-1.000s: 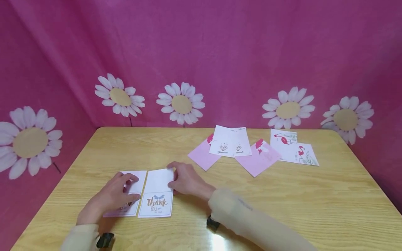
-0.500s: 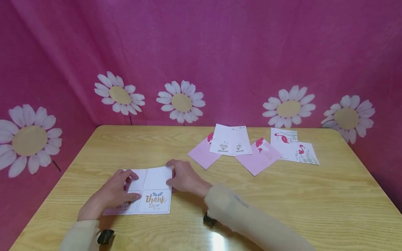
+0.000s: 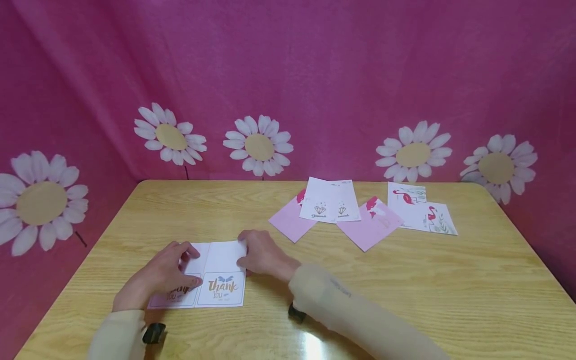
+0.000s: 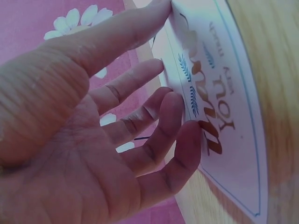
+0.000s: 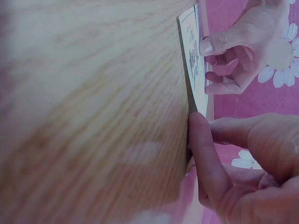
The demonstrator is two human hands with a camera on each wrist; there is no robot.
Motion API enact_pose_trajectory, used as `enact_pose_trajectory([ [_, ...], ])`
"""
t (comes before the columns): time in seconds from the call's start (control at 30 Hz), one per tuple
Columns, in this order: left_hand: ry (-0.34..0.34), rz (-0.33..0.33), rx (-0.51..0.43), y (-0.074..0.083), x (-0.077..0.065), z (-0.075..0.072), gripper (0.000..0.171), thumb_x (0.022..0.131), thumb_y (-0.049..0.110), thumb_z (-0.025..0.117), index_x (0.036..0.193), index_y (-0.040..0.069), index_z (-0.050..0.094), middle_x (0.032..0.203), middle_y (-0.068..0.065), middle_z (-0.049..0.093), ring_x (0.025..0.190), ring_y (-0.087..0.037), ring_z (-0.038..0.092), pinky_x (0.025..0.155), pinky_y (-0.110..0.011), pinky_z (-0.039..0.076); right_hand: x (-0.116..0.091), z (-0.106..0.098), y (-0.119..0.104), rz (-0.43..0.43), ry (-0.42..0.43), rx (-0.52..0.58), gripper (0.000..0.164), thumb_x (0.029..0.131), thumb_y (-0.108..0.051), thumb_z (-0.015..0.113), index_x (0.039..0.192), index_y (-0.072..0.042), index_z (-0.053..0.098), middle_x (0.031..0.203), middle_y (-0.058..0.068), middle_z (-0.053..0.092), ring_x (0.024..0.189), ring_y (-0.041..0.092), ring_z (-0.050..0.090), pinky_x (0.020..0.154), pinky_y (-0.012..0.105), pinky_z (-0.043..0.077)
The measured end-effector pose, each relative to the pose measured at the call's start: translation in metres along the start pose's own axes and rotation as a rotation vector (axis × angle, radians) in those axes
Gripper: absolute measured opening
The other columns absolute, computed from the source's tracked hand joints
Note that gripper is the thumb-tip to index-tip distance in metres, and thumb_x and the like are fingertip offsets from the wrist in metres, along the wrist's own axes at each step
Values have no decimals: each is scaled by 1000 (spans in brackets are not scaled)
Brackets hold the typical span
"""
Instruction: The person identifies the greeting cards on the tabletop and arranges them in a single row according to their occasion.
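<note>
Two white cards lettered "Thank You" lie edge to edge on the wooden table [image 3: 342,295] in the head view. My left hand [image 3: 163,274] rests its fingertips on the left thank-you card [image 3: 201,251] and covers part of its lettering. In the left wrist view, its fingers [image 4: 154,135] are spread and loosely bent, touching the printed face. At the outer edge of the right thank-you card [image 3: 223,292], my right hand [image 3: 265,256] pinches between thumb and fingers. The right wrist view shows that hand [image 5: 243,177] low against the table, at the card's edge.
Farther back lie two overlapping white cards with diamond prints [image 3: 317,202]. Pink cards [image 3: 292,225] [image 3: 369,230] lie partly under or beside them. Two overlapping flamingo cards [image 3: 407,212] are at the back right. A magenta curtain [image 3: 288,75] with daisies hangs behind the table.
The right thank-you card has shifted left with my right hand, so the gap between the two cards has closed. My left hand has stayed nearly in place.
</note>
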State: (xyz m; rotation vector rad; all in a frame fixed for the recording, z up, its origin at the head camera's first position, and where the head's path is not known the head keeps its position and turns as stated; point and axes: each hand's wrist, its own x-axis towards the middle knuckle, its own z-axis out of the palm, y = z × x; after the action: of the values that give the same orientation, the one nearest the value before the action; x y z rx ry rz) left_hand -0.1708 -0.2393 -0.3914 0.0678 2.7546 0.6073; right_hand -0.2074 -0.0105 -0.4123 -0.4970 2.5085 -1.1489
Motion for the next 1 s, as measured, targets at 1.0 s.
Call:
enact_pose_trajectory([
  [1.0,-29,-42,112,17,-1,-2,58,78,28,88,123,6,60,122,-18,58,104,-31,56,94,-54,52,-4,-7,8,-9,-33,15,50,91,-10,75,137,2,59,81,8,65,49,10,57,52,20,46],
])
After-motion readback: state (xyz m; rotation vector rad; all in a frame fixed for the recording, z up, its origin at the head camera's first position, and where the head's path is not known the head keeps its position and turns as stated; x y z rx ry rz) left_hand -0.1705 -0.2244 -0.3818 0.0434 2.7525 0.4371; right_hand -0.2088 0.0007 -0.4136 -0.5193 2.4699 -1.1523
